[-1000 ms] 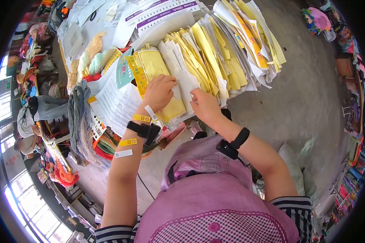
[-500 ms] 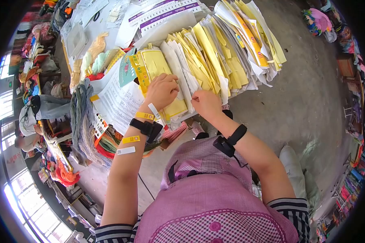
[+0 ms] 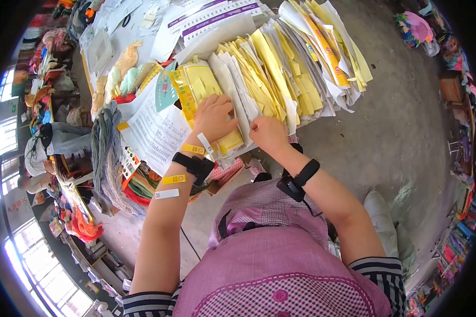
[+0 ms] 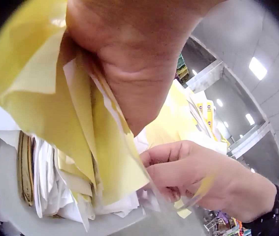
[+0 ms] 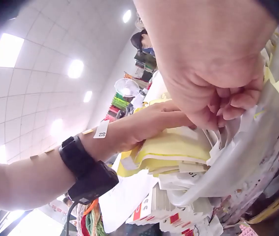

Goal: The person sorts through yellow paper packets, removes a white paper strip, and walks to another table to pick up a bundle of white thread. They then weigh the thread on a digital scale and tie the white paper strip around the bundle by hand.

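In the head view a row of yellow and white paper packets (image 3: 264, 79) stands on edge in a pale bin. The left hand (image 3: 213, 117) rests over the yellow packets (image 3: 200, 80) at its left end, fingers reaching toward the white ones. Just right of it, the right hand (image 3: 269, 138) has curled fingers at the near edge of the white packets (image 3: 228, 87). From the right wrist, that hand (image 5: 213, 64) appears to pinch a paper edge, partly hidden by its fingers. The left wrist view shows yellow paper (image 4: 70, 113) below the left palm (image 4: 134, 59).
Left of the bin lie a printed sheet (image 3: 156, 134), a green card (image 3: 165, 91) and hanging yarn skeins (image 3: 106, 153). Purple-striped sheets (image 3: 219, 21) lie behind the bin. A clear plastic box (image 3: 99, 52) stands at the back left. Concrete floor (image 3: 391, 121) extends to the right.
The left hand has shifted slightly right over the yellow packets, and its wrist has turned a little. The right hand has stayed by the white packets, its fingers now a little lower.
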A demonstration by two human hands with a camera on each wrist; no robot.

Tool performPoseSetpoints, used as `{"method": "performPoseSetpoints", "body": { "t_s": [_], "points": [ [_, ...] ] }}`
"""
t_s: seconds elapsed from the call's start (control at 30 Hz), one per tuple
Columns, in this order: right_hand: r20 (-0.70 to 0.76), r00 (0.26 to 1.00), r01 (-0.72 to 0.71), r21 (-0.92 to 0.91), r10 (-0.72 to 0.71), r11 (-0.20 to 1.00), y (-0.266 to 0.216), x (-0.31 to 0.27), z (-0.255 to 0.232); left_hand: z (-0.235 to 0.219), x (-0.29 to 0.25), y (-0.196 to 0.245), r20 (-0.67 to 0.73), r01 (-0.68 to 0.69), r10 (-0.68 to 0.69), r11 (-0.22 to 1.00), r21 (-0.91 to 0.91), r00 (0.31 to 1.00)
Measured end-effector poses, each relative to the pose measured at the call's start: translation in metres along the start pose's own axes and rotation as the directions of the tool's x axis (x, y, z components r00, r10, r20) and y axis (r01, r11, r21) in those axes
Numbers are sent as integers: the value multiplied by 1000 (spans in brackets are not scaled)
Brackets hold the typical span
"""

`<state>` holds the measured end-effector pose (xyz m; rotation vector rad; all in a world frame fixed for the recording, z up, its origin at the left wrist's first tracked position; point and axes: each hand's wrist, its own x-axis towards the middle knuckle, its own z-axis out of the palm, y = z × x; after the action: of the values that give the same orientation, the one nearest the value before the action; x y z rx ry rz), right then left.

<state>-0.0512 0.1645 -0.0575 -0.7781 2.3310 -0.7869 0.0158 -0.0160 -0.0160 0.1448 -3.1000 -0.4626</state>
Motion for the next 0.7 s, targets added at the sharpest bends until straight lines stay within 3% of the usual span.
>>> {"method": "performPoseSetpoints", "body": {
  "t_s": [0.07,0.17,0.23,0.37,0.53,0.7],
  "points": [
    [5,1000,-14,-23,14,1000,-2,-1,-2,2,-3,-7,-45,-36,35,999,-29,998],
    [-17,1000,22,-13,-23,1000,-5,-5,-3,-2,-6,-10,76,47,-41,996,-80,996],
    [19,1000,-13,-20,14,1000,-9,-6,-7,0,-6,-13,2,69,-69,991,-118,998],
    [-43,998,44,25,-43,999,-5,-9,-2,1,-7,-17,-9,103,-105,985,-139,994],
    [5,1000,23,117,-24,993,-10,-11,-11,-1,-6,-16,-7,103,-105,987,-125,994],
    [28,1000,-8,19,8,1000,-26,-12,-17,-5,-3,-16,54,90,-82,979,-183,995]
  ]
}}
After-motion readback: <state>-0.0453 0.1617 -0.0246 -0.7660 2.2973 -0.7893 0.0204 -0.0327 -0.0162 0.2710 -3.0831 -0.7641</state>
